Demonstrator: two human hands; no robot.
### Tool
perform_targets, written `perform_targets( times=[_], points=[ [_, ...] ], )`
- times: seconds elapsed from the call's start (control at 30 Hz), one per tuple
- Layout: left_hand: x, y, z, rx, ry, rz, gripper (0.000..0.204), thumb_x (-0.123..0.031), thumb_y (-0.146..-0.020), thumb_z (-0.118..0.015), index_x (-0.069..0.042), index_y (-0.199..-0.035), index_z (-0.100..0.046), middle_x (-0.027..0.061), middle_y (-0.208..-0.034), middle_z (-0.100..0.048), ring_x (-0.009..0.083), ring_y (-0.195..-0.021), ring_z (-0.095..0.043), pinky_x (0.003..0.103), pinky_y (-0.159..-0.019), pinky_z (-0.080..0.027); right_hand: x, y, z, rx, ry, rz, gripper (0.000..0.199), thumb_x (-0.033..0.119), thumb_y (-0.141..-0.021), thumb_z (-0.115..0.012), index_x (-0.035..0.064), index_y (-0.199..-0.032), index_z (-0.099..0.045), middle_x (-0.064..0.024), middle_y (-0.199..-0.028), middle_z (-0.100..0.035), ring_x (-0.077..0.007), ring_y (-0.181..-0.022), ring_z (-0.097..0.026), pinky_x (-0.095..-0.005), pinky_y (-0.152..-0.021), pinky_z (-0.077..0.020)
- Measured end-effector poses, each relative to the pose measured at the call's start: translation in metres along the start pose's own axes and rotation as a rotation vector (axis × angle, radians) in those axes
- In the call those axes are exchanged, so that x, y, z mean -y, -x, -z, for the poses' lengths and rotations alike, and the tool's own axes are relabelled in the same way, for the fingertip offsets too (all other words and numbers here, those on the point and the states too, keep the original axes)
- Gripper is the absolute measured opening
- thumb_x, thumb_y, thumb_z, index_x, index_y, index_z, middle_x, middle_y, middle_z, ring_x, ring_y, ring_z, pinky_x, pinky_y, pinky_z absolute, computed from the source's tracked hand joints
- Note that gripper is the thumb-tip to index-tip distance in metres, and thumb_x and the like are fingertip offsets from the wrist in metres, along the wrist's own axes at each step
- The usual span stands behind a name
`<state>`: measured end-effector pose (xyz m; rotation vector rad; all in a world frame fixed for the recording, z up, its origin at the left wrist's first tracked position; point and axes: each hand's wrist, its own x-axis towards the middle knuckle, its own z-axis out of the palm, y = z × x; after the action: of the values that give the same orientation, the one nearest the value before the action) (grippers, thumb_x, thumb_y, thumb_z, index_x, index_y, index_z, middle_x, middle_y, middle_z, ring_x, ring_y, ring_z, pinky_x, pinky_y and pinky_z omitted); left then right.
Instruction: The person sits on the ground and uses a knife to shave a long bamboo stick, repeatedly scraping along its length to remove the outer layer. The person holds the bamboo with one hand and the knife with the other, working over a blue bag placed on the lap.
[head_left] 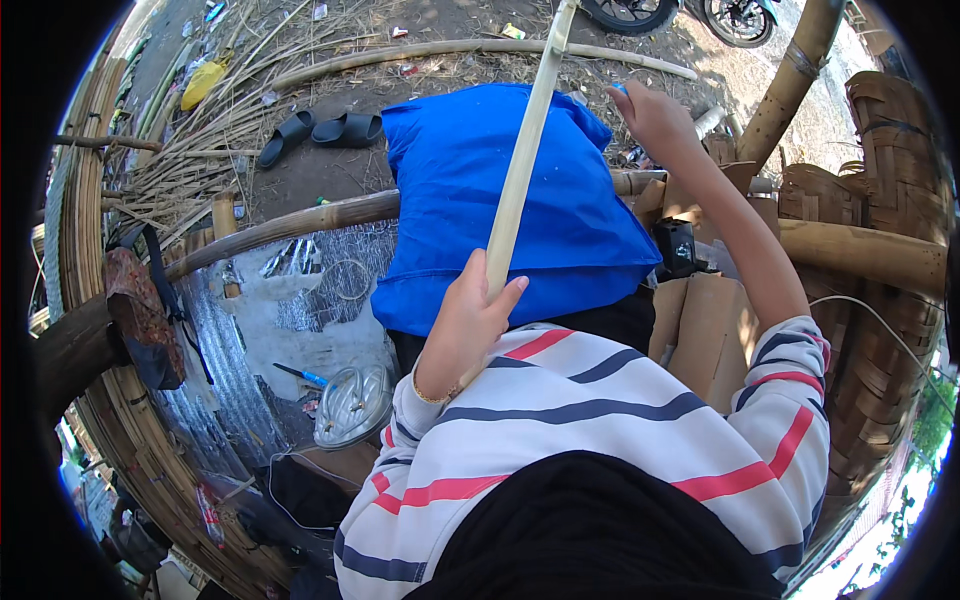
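Observation:
A long pale bamboo strip [524, 170] slants up and away from me over the blue cloth [440, 190] spread across my lap. My left hand [468, 315] is wrapped round its near end, with the thumb pointing to the right. Out to the right, past the cloth's far right corner, my right hand [655, 122] is raised and closed, apart from the strip. A small bit of blue [618, 88] shows at its fingertips. The rest of what it holds is hidden, so I cannot tell its kind.
A bamboo rail [300, 222] crosses beyond my knees. To the left lie a coil of clear tubing [352, 405] and a blue-handled tool [302, 375] on silvery sheeting [225, 360]. Cardboard [715, 335] stands at my right. Dark sandals [345, 130] and cut bamboo [480, 48] lie on the ground.

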<state>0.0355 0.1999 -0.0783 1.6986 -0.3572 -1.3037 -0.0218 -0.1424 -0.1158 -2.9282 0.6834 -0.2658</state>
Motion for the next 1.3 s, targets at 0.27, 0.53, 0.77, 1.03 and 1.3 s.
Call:
perform_targets(
  times=[0.27,0.53,0.77,1.03,1.3],
  points=[
    [-0.021,-0.004,0.022,-0.024,0.257,0.032,0.027,-0.022,-0.093,-0.063,-0.007,-0.1,-0.043,-0.0028,-0.062,-0.04,0.0031,-0.043,-0.038,0.021,-0.037,-0.03,0.092,0.069,0.018,0.119,-0.352,0.447,0.036,0.036,-0.094,-0.057,0.005,-0.08,-0.045,-0.0124,-0.057,-0.052,-0.0341,-0.052,-0.056,-0.0414,-0.046,-0.0427],
    [-0.026,-0.006,0.021,0.217,0.548,0.082,0.042,-0.02,-0.093,-0.063,-0.007,-0.126,-0.04,-0.0053,-0.061,-0.038,0.0012,-0.041,-0.034,0.018,-0.036,-0.028,0.102,0.065,0.005,0.024,-0.359,0.601,0.039,0.042,-0.089,-0.06,0.007,-0.078,-0.047,-0.0077,-0.058,-0.048,-0.0272,-0.05,-0.053,-0.039,-0.045,-0.0411],
    [-0.028,-0.002,0.018,0.163,0.512,0.039,0.03,-0.01,-0.092,-0.06,-0.009,-0.117,-0.042,-0.0047,-0.058,-0.037,0.0016,-0.037,-0.032,0.018,-0.035,-0.024,0.093,0.046,-0.01,-0.166,-0.25,0.57,0.039,0.044,-0.086,-0.062,0.0082,-0.077,-0.049,-0.0055,-0.057,-0.047,-0.0246,-0.049,-0.053,-0.0363,-0.043,-0.0414],
    [-0.017,0.003,0.013,0.251,0.53,0.076,0.046,-0.006,-0.093,-0.057,-0.004,-0.134,-0.035,-0.0034,-0.061,-0.039,0.0019,-0.04,-0.034,0.019,-0.036,-0.027,0.048,0.01,-0.013,-0.258,-0.21,0.148,0.032,0.033,-0.093,-0.059,0.0046,-0.084,-0.049,-0.0163,-0.059,-0.052,-0.0365,-0.053,-0.055,-0.0454,-0.048,-0.0413],
    [-0.021,-0.004,0.019,0.258,0.544,0.098,0.046,-0.005,-0.093,-0.056,-0.006,-0.133,-0.035,-0.0036,-0.058,-0.038,0.0025,-0.039,-0.033,0.019,-0.036,-0.026,0.089,0.044,-0.014,-0.118,-0.307,0.393,0.034,0.036,-0.094,-0.057,0.0065,-0.08,-0.048,-0.0129,-0.055,-0.054,-0.0334,-0.052,-0.059,-0.0428,-0.046,-0.045]
  ],
)
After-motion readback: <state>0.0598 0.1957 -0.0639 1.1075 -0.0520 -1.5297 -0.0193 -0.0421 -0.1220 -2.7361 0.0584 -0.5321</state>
